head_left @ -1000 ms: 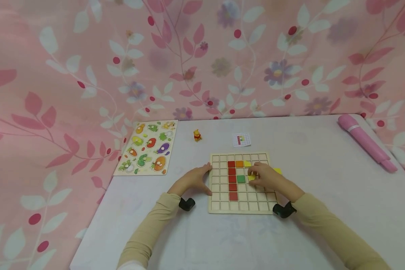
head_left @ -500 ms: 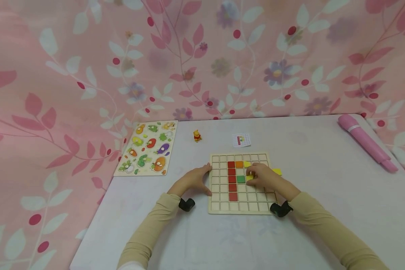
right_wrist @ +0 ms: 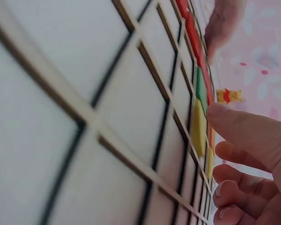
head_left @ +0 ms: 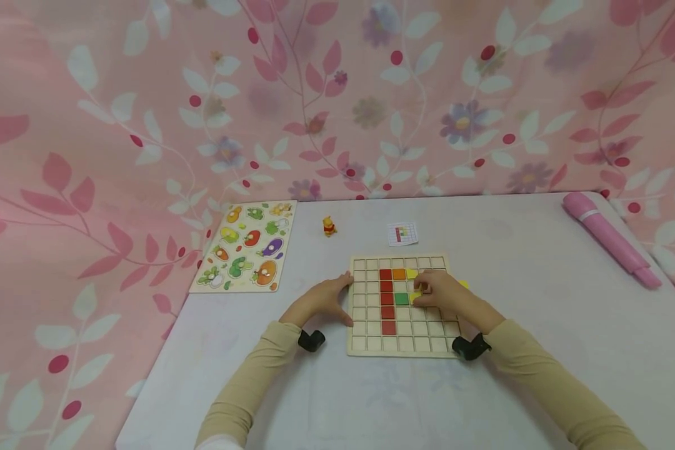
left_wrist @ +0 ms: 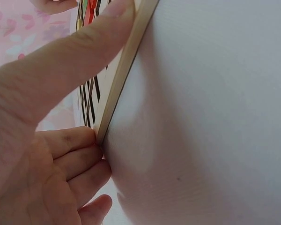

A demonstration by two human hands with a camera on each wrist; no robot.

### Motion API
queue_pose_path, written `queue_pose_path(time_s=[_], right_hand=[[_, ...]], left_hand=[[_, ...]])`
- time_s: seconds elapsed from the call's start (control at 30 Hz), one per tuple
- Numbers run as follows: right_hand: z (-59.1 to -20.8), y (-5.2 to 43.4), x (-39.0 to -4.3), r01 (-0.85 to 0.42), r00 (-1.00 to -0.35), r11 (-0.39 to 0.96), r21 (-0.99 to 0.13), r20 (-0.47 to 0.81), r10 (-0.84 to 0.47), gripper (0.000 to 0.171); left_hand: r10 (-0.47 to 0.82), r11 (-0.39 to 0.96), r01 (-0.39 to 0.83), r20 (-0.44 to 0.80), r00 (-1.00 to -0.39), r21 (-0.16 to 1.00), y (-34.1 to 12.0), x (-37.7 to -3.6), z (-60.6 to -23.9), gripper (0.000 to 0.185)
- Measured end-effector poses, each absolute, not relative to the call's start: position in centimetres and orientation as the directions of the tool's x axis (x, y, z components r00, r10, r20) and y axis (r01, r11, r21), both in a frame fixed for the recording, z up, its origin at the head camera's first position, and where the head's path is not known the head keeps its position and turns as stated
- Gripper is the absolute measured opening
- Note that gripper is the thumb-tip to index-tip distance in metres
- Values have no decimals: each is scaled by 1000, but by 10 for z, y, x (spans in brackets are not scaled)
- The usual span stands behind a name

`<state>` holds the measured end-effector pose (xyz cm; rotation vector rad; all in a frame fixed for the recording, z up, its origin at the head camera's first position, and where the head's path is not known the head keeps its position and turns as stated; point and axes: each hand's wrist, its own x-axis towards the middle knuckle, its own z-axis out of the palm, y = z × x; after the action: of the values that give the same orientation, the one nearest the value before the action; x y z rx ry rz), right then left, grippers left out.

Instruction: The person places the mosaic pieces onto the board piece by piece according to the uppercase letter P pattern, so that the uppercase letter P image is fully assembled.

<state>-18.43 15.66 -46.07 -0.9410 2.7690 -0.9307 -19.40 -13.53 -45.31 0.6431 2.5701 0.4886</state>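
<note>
A wooden grid board (head_left: 365, 349) lies on the table. Several red tiles (head_left: 389, 312) form a column on it, beside an orange tile (head_left: 399, 274), a green tile (head_left: 402, 299) and a yellow tile (head_left: 412, 274) in the top coloured row. My left hand (head_left: 322, 301) rests against the board's left edge, thumb and fingers spread. Over the grid, my right hand (head_left: 444, 292) is at another yellow tile (right_wrist: 199, 126) beside the green one. That tile lies in its cell; my thumb is close to it, fingers loosely bent and apart from the thumb.
Behind the board lies a pattern card (head_left: 402, 234), with a small bear figure (head_left: 329, 226) to its left. A vegetable puzzle board (head_left: 244, 247) is at the far left, a pink microphone-like toy (head_left: 612, 237) at the far right. More yellow (head_left: 464, 284) shows beyond my right hand.
My right hand shifted slightly left with the yellow tile, which now sits in the cell beside the green one. The left hand stayed at the board's edge.
</note>
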Motion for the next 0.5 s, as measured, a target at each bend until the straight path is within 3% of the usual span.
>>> queue_pose_path(time_s=[0.3,0.5], right_hand=[[-443,202,-192,-394,-890,737,-549,29,-455,20],[-444,225,-193,-366,-897,775,-516,-28,-442,28]], left_hand=[[514,827,356,-329,-792,434,-136,-192,-455,101],[519,823,362,-322,-792,437,-138,-194,-456,102]])
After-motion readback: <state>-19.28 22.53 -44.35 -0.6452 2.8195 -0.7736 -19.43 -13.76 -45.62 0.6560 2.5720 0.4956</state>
